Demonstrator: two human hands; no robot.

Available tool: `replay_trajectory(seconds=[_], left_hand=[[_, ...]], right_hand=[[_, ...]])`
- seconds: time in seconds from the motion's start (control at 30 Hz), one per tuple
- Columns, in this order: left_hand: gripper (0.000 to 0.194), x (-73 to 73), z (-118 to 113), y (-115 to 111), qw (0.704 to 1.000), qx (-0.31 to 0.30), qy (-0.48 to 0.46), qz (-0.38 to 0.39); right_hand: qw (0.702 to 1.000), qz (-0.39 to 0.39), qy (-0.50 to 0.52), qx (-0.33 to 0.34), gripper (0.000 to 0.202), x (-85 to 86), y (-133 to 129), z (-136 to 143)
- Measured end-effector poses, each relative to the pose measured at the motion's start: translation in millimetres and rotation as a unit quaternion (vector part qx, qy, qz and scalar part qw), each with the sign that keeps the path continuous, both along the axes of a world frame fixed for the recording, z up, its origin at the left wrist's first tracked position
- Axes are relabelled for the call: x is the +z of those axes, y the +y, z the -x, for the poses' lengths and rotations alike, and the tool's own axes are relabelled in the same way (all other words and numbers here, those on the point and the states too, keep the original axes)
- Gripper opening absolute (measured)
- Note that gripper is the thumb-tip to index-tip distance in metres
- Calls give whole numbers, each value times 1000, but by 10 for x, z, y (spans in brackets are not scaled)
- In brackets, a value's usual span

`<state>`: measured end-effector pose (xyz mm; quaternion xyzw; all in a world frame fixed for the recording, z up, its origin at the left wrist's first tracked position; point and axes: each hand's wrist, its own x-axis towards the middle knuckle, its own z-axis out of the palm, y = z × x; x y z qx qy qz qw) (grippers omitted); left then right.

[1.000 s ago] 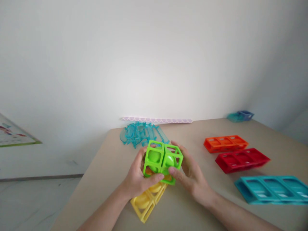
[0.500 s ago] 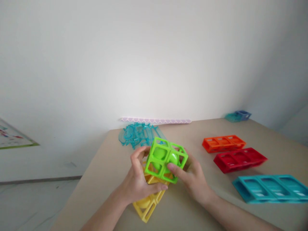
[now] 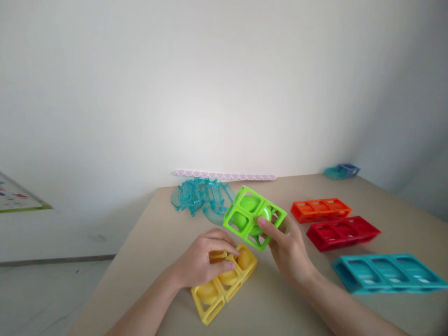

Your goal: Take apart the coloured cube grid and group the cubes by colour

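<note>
A bright green plastic frame point(image 3: 248, 203) of joined square openings, with rounded green shapes inside, is held up above the table. My right hand point(image 3: 292, 249) grips its right side, thumb across the front face. Below and to the left lies a yellow frame point(image 3: 227, 291) of joined cube-like cells, set at a slant on the table. My left hand point(image 3: 206, 259) is curled over its far left side, thumb and fingers closed around part of the yellow plastic. The left palm hides some of that frame.
To the right lie an orange frame point(image 3: 321, 210), a red frame point(image 3: 343, 233) and a teal frame point(image 3: 390, 274). Clear blue plastic pieces point(image 3: 199, 196) are heaped at the back left, before a lilac patterned strip point(image 3: 226, 176). A dark blue cube point(image 3: 350, 170) stands at the far right corner.
My left hand has let go of the green frame and moved down onto the yellow one. My right hand has carried the green frame up and right, tilting it.
</note>
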<state>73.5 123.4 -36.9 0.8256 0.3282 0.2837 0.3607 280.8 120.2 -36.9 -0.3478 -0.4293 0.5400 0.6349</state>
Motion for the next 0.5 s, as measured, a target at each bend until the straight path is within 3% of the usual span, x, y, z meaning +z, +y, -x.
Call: replay_trajectory(seconds=[0.13,0.27,0.37,0.5], left_hand=[[20,-85,41,47,999,4,-51,1],[31,-173,43,97,994,23,-103,19],[36,-199,28,127,993,16,-111,31],[36,-192,24,148,993,-2,-108,39]], right_hand=[[993,12,-106,-54,44,297,72,-219],[969,1,-232,-85,43,579,467,-698],[928,-2,-338,-158,49,604,965,-1174],[941,13,-323,-99,46,451,1486,-1694]])
